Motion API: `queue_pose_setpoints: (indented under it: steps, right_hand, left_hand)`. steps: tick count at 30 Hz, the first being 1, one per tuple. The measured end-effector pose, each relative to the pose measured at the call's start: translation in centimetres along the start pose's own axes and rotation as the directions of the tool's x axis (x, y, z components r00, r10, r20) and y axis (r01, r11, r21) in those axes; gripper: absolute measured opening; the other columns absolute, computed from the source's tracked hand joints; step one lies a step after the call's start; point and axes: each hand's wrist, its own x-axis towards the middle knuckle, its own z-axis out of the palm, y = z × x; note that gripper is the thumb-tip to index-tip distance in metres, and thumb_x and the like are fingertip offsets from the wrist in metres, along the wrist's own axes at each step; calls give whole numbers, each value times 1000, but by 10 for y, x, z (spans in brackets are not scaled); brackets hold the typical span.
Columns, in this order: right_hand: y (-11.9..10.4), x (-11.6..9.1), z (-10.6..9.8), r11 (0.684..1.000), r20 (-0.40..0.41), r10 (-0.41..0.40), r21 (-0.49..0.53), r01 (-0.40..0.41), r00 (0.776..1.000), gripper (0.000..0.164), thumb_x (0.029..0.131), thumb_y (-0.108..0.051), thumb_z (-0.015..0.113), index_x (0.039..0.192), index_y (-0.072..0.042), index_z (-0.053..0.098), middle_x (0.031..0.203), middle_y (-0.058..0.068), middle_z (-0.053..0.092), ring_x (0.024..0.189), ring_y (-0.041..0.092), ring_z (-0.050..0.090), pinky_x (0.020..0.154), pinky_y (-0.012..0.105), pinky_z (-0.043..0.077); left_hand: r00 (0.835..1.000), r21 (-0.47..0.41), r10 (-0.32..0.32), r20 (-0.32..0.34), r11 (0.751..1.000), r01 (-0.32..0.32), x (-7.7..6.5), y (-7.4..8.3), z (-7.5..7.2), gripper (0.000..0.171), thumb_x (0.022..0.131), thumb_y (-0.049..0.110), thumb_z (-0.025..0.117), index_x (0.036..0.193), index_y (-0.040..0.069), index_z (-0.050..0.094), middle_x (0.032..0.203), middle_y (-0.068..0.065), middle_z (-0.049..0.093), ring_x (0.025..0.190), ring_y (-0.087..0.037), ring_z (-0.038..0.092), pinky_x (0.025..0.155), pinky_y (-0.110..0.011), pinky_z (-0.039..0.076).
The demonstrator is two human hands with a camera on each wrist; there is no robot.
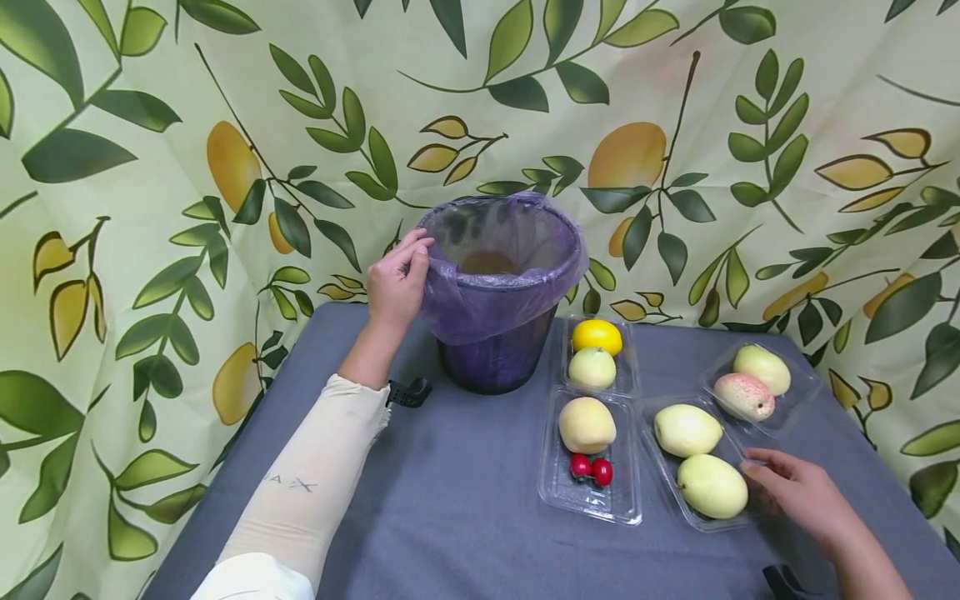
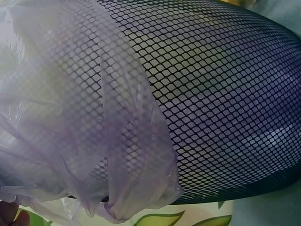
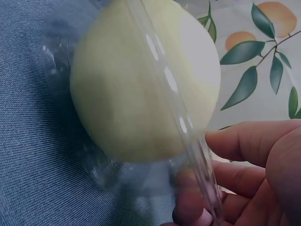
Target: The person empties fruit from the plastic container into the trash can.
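Tray [image 3: 169,82] seemed light, flimsy, best held where my right hand [image 1: 802,496] pinched its rim; my left hand [image 1: 400,275] gripped the bin [image 1: 491,367].

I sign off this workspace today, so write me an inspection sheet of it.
Surface: grey-blue cloth, lightly wrinkled.
Job's things: dark mesh bin, upright, with purple liner folded over its rim; clear tray holding two pale yellow fruits.
Clutter: three other clear trays, all holding produce.
Hands: left hand holds the bin's lined rim; right hand pinches the two-fruit tray's edge.
Cables: nothing seen.
Surroundings: curtain printed with leaves and fruit.
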Motion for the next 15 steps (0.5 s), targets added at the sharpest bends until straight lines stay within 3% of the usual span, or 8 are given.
queue_pose_setpoints:
  steps: [15]
  right_hand:
    - [4, 5, 13, 998, 54, -34, 57, 31, 998, 60, 103, -36, 47, 136, 13, 48, 69, 0, 49, 56, 12, 47, 56, 29, 44]
  left_hand:
    - [999, 12, -28, 34, 1000, 27, 0, -1, -3, 32, 95, 23, 53, 112, 6, 75, 126, -6, 68, 123, -18, 61, 103, -29, 46]
